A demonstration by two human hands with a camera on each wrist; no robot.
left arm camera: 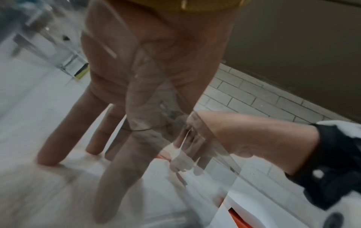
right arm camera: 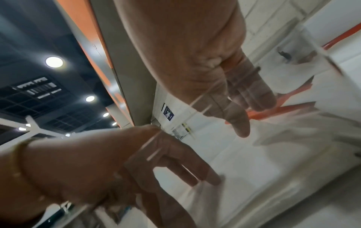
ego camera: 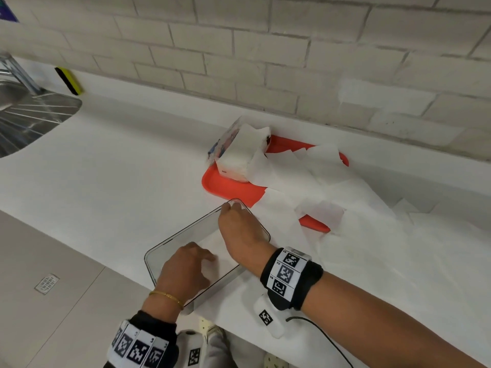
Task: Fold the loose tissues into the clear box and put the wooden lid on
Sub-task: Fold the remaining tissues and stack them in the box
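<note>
Head view: clear box (ego camera: pixel 170 241) sits on the white table (ego camera: pixel 119 166) near the front edge, just in front of the red tray (ego camera: pixel 225 185). Both hands are inside it. Left hand (ego camera: pixel 183 269) at the near end, fingers spread and pressing down on the white tissue (ego camera: pixel 212 241) on the box floor. Right hand (ego camera: pixel 239 229) reaches to the far corner, fingertips at the rim; can't tell from here how its fingers sit. Loose tissues (ego camera: pixel 332 192) trail from the open tissue pack (ego camera: pixel 239 152) on the tray, across the tray's right side and onto the table right of the box. Sink drainer (ego camera: pixel 32 115) far left.

Left wrist view: blurry. Left hand (left arm camera: pixel 136 92) seen through the box wall (left arm camera: pixel 205 154), fingers (left arm camera: pixel 52 143) extended, tips on the tissue. Nothing gripped. Right forearm at the right.

Right wrist view: right hand (right arm camera: pixel 224 84) inside the box, fingers (right arm camera: pixel 257 97) straight and together, pointing down at the tissue layer (right arm camera: pixel 263 162), not curled round anything. Left hand (right arm camera: pixel 146 162) lower down, fingers splayed flat on the tissue. Tray edge (right arm camera: pixel 283 108) shows behind the wall.
</note>
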